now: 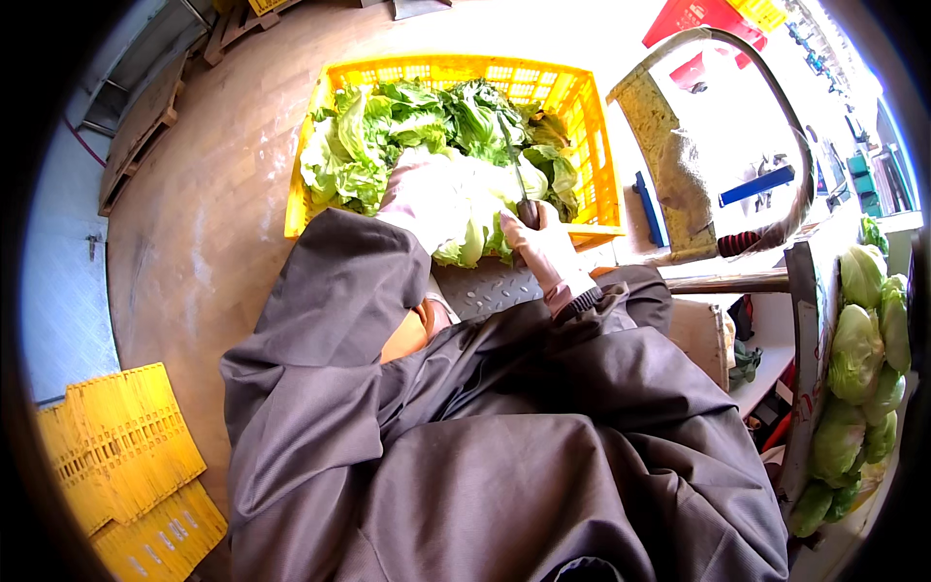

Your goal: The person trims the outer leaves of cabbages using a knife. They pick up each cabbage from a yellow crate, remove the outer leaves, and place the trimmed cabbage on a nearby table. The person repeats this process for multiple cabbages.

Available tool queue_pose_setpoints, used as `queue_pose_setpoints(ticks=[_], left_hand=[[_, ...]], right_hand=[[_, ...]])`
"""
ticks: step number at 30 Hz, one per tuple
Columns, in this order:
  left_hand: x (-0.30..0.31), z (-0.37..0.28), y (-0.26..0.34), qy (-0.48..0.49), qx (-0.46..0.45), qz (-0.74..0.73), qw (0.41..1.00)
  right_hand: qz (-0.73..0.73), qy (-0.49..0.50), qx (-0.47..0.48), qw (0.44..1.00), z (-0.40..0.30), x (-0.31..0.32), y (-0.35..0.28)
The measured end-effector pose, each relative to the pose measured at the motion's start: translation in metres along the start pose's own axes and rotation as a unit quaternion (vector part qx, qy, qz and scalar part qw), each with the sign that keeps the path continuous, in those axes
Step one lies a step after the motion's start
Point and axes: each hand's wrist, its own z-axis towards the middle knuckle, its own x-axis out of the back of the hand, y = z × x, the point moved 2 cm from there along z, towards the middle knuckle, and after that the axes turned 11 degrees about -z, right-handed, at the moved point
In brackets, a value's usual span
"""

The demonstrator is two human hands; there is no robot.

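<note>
A pale green lettuce head (473, 236) hangs over the near side of a yellow plastic crate (604, 174). My left hand (411, 185) holds it from the left, though glare washes out the fingers. In my right hand (542, 236) is a knife (529, 211), gripped by its dark handle. Its narrow blade points away from me, over the crate and just right of the lettuce head. Loose lettuce leaves (364, 138) fill the crate, some of them dark and wilted at the right.
Below the lettuce is a studded metal plate (487, 291). A curved-handled yellow frame (665, 145) stands at the right, near a shelf of lettuces (858, 356). Yellow plastic crates (124, 444) lie at lower left. Wooden pallets (149, 131) line the left wall.
</note>
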Motion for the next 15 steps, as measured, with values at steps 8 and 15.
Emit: queue_pose_setpoints(ticks=[8,15], left_hand=[[0.003,0.007,-0.004,0.072,-0.147,-0.009,0.986],[-0.038,0.017,-0.051,0.151,-0.086,-0.017,0.985]], right_hand=[[0.032,0.018,-0.016,0.999,-0.002,0.001,0.008],[0.065,-0.034,-0.081,0.994,-0.01,0.005,-0.009]])
